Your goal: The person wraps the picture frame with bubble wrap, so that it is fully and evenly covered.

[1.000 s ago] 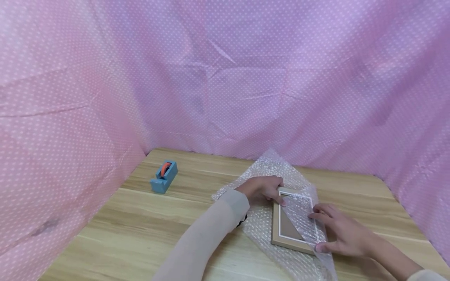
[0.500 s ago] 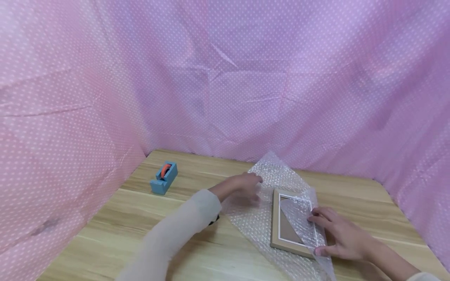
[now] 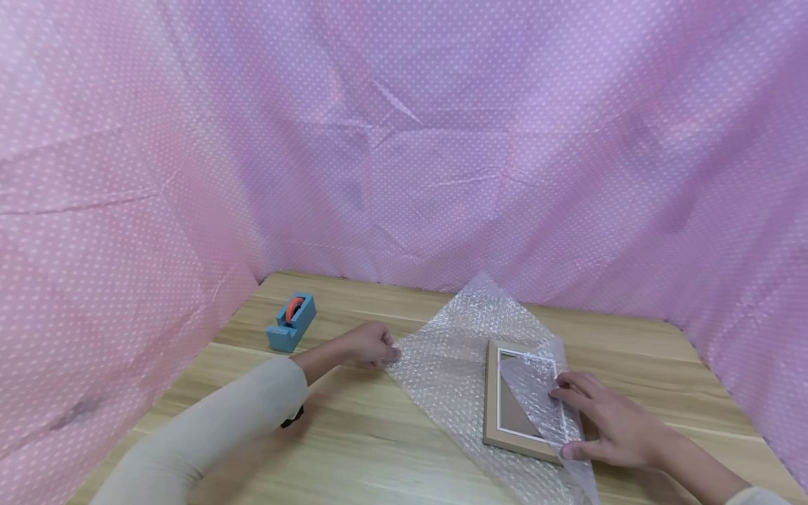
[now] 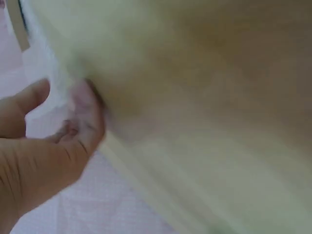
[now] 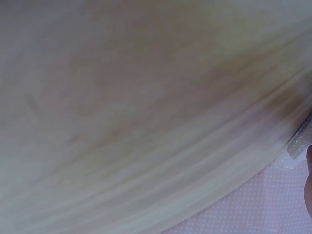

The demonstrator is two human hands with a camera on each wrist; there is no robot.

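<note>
Leftward of the frame (image 3: 510, 408), bubble wrap (image 3: 451, 368) is met at its corner by the left hand (image 3: 369, 345), pinch unclear; right hand (image 3: 609, 419) spread.

From up high, the head camera looks forward and down at the bare left hand (image 3: 372, 344), the bare right hand (image 3: 618, 424), the pale wooden table (image 3: 353, 442) and the pink, white-dotted cloth (image 3: 391, 189). The left wrist camera sees its hand close up; the right one, just a bit at its right edge. All three share table and cloth.
</note>
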